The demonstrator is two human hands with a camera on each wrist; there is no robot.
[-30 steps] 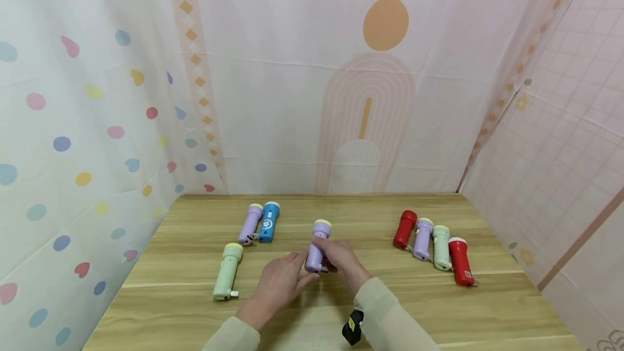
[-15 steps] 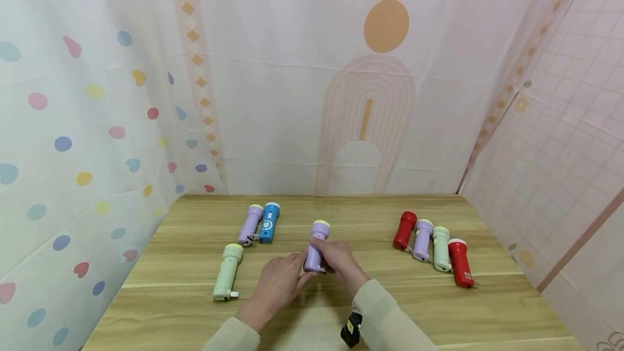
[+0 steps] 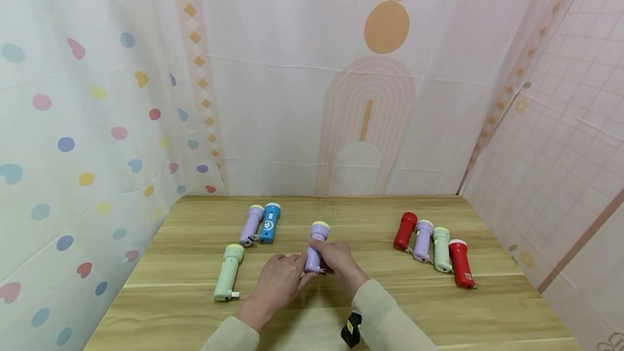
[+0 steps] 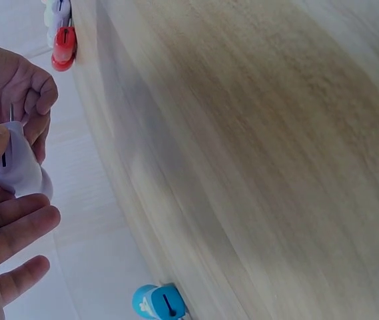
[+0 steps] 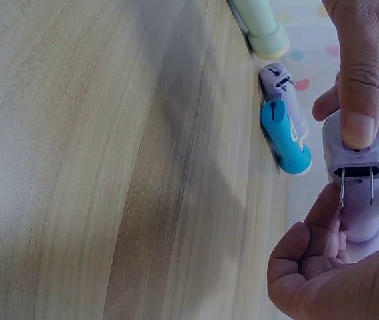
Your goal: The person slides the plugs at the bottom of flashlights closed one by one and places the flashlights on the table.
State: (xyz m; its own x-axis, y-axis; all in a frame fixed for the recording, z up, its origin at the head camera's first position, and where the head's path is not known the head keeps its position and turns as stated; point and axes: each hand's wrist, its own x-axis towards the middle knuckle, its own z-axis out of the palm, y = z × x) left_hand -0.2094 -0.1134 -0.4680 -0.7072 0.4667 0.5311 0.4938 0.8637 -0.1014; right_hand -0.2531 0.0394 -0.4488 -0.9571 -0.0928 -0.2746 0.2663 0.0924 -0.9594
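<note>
A purple flashlight (image 3: pixel 314 259) with a pale yellow rim is held between both hands over the middle of the wooden table, lamp end pointing away. My right hand (image 3: pixel 341 260) grips its body, thumb across the upper side. From the left, my left hand (image 3: pixel 280 279) holds the tail end; in the right wrist view its thumb (image 5: pixel 360 127) presses just above the plug slot. Two metal prongs (image 5: pixel 372 187) stick out of that slot. The left wrist view has the tail of the purple flashlight (image 4: pixel 22 163) under the left thumb, the other left fingers fairly straight.
To the left lie a green flashlight (image 3: pixel 228 275), its plug out sideways, and behind it a purple one (image 3: pixel 251 226) beside a blue one (image 3: pixel 269 226). A row at right has red (image 3: pixel 405 232), purple (image 3: pixel 422 242), green (image 3: pixel 441 251) and red (image 3: pixel 460 264) flashlights. Curtains (image 3: pixel 273 123) border the table.
The held flashlight has shifted very slightly left in the head view. Both hands keep their hold on it, and the flashlights on the table stay where they were.
</note>
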